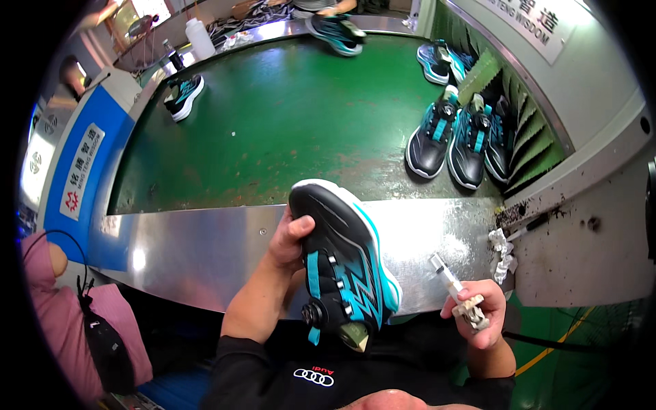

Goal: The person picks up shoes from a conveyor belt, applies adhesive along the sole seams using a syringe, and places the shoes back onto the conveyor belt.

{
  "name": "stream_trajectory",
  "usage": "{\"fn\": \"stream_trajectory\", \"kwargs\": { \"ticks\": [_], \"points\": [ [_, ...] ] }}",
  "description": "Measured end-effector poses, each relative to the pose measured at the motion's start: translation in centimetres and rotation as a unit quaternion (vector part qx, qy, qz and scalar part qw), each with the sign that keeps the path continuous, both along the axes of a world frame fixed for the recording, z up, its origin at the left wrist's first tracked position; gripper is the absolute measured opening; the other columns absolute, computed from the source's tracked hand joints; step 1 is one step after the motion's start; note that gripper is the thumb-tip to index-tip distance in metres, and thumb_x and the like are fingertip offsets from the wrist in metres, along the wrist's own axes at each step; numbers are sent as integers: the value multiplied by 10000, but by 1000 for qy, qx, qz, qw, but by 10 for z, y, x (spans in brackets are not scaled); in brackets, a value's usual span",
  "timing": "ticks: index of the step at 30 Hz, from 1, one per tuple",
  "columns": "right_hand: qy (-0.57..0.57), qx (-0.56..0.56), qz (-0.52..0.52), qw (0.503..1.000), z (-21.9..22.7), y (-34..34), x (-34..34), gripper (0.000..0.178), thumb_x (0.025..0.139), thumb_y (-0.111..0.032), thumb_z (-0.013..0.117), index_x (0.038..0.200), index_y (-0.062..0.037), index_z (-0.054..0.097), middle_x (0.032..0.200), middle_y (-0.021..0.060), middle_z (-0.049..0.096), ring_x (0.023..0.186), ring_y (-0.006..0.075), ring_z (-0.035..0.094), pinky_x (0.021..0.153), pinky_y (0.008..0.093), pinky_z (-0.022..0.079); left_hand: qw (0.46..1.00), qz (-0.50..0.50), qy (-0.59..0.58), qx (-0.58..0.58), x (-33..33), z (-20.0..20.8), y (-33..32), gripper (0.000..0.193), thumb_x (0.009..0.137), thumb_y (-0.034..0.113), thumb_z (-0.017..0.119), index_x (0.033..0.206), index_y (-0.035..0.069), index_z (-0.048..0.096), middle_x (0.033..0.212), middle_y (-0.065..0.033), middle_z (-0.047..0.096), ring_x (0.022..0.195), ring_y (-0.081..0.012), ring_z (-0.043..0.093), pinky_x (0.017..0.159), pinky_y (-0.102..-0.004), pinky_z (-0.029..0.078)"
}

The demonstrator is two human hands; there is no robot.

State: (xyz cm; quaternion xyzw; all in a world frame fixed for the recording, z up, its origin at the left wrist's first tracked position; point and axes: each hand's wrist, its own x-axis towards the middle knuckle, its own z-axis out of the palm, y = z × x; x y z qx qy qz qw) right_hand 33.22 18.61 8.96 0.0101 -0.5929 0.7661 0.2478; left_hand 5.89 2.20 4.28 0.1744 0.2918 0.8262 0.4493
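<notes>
Shoe factory line, most likely: a green conveyor belt [287,137] was framed in sheet metal [191,236] and bordered on the right by a machine housing [581,260] hung with green strips [536,133]. Matching sneakers [425,147] were grouped there, and another was handled by a co-worker [331,8] opposite.

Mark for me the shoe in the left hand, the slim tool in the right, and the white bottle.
Shoe [338,229], head view: black forefoot.
Slim tool [447,279], head view: pale shaft.
White bottle [199,41], head view: body.
</notes>
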Motion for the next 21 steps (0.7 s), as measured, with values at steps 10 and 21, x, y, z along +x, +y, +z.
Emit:
{"fn": "stream_trajectory", "kwargs": {
  "ticks": [10, 21],
  "points": [
    [64, -89, 122, 986, 45, -23, -55, 774, 709, -677, 622, 1085, -9, 515, 760, 159, 616, 691, 187, 570, 643, 284, 415, 983, -3, 175, 45, 12, 2, -12, 647, 643, 169, 762, 1182, 65, 420, 1105, -156, 565, 1026, -246, 573, 875, -366, 469],
    [38, 16, 146, 988, 58, -31, -79, 647, 825, -667, 485, 1058, -63, 489, 645, 150, 609, 568, 187, 468, 503, 286, 371, 969, -27, 219, 106, 18, 10, -17, 622, 644, 63, 780, 1170, 60, 449, 1061, -181, 589, 1021, -269, 575, 874, -393, 461]
  ]
}}
